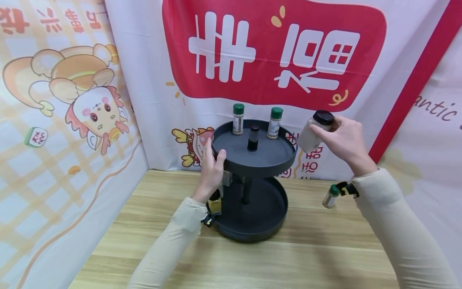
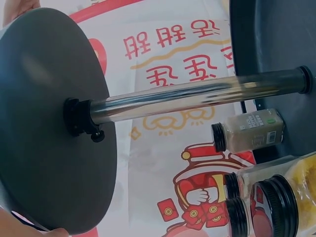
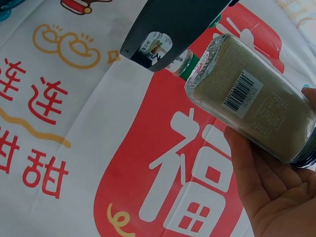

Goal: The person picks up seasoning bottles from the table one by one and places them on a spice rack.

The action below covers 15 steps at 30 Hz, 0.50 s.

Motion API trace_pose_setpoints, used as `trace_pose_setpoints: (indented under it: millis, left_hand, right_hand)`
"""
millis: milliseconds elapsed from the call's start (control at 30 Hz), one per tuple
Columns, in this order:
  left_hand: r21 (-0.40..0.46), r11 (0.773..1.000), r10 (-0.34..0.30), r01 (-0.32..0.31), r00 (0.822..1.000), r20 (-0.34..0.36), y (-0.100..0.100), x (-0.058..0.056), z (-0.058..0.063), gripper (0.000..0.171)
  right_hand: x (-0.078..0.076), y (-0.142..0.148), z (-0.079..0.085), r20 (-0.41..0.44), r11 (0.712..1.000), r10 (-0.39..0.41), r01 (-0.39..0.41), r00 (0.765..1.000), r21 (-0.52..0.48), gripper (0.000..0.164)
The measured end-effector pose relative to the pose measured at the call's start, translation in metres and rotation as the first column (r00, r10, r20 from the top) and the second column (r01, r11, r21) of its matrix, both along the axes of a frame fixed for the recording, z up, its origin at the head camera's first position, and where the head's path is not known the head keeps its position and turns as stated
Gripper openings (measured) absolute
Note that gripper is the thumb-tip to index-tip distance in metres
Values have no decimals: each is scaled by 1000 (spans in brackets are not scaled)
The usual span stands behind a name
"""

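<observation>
My right hand point(image 1: 344, 138) holds a clear glass seasoning jar point(image 3: 242, 94) of pale brown powder near its black lid point(image 1: 323, 117). The jar is tilted in the air, just right of the upper tray point(image 1: 231, 154) of a black two-tier turntable. My left hand point(image 1: 213, 170) rests against the left side of that tray, fingers extended and thumb apart from them at the rim. On the upper tray stand two green-capped spice bottles point(image 1: 238, 119) point(image 1: 275, 123) and a small black-based bottle point(image 1: 253, 138).
The lower tray point(image 1: 249, 235) carries several black-lidded jars at its left, one with yellow contents point(image 2: 303, 182). A metal post point(image 2: 197, 96) joins both tiers. Another green-capped bottle point(image 1: 330, 196) stands on the wooden table point(image 1: 306, 257), near my right wrist. Printed cloth point(image 1: 151, 80) hangs behind.
</observation>
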<state>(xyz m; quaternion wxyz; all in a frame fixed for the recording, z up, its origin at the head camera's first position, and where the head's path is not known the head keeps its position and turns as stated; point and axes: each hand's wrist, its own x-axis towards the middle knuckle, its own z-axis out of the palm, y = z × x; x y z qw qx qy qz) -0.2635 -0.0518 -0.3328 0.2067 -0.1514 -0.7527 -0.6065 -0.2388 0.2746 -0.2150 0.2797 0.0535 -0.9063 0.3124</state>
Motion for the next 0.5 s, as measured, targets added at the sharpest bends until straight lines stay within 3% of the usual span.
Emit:
trace_pose_setpoints:
  millis: [500]
  left_hand:
    - [-9, 1000, 29, -29, 1000, -7, 2, 2, -1, 72]
  right_hand:
    - [-3, -20, 6, -9, 994, 99, -99, 995, -54, 66]
